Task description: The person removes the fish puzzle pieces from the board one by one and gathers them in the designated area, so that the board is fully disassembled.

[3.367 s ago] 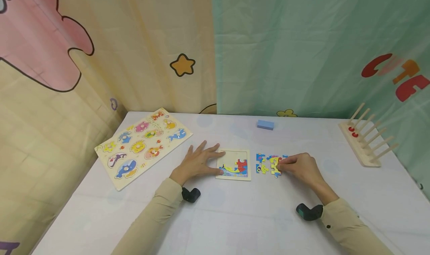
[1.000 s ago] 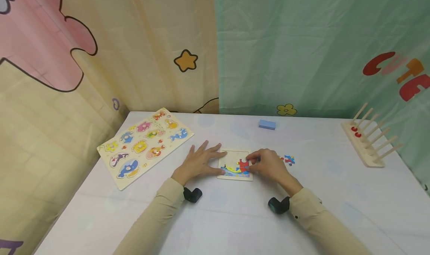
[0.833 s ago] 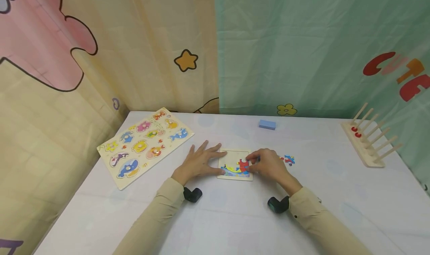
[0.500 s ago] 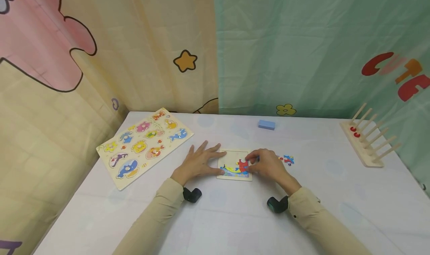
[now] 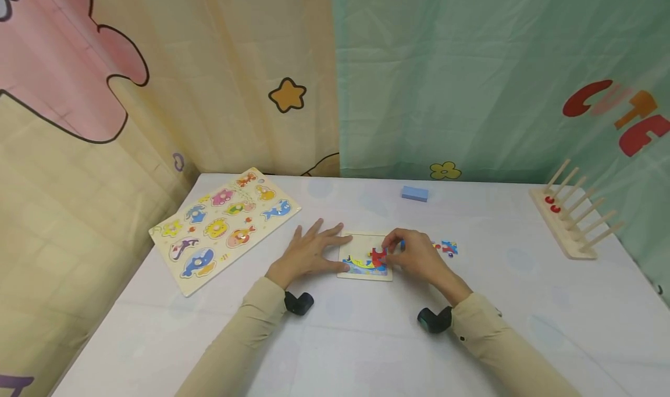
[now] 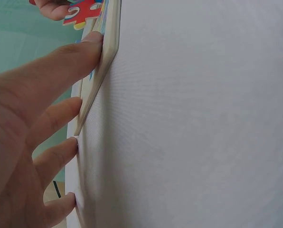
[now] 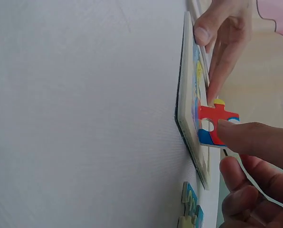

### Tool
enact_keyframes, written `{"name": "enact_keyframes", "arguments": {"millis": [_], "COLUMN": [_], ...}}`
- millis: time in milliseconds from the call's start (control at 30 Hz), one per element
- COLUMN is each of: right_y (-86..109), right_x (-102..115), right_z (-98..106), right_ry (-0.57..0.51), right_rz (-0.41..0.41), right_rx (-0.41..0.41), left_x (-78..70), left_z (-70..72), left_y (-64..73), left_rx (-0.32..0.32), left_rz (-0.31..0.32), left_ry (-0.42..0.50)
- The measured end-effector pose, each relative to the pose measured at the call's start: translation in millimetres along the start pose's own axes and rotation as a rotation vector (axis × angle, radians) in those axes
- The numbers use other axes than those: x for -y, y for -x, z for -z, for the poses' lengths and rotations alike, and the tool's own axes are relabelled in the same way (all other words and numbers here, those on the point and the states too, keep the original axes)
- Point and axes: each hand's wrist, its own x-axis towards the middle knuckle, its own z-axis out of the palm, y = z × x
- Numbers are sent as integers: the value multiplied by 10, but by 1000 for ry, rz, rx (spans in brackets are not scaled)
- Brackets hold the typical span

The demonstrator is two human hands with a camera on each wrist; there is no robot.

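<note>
My right hand (image 5: 416, 257) pinches a red and blue jigsaw piece (image 7: 216, 121) between thumb and fingers. In the right wrist view the piece stands tilted up from the small wooden puzzle tray (image 5: 364, 279), over its right side. My left hand (image 5: 309, 254) lies spread at the tray's left side, with thumb and index finger resting on the rim. A strip of yellow and blue picture fills the lower part of the tray; bare wood shows above it. Loose jigsaw pieces (image 5: 448, 247) lie right of the tray, partly hidden behind my right hand.
At the left lies a large sea-animal peg puzzle board (image 5: 225, 225). A blue block (image 5: 414, 194) sits near the table's back edge. On the right stands a wooden peg rack (image 5: 567, 228) with red beads. Curtains hang behind the table.
My right hand has come left from the loose pieces to the tray and now holds the red and blue jigsaw piece, which has lately tilted up slightly. My left hand has stayed in place.
</note>
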Motion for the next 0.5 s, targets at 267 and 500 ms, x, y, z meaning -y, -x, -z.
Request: {"name": "enact_keyframes", "arguments": {"millis": [267, 500], "right_y": [15, 6], "right_x": [-38, -38], "right_z": [26, 22], "right_ry": [-37, -40], "right_rz": [36, 33], "right_rx": [69, 34], "left_x": [11, 10], "left_z": [-5, -10], "left_y": [-6, -9], "left_rx": [-5, -1], "left_rz": [-1, -1], "left_ry": [0, 2]}}
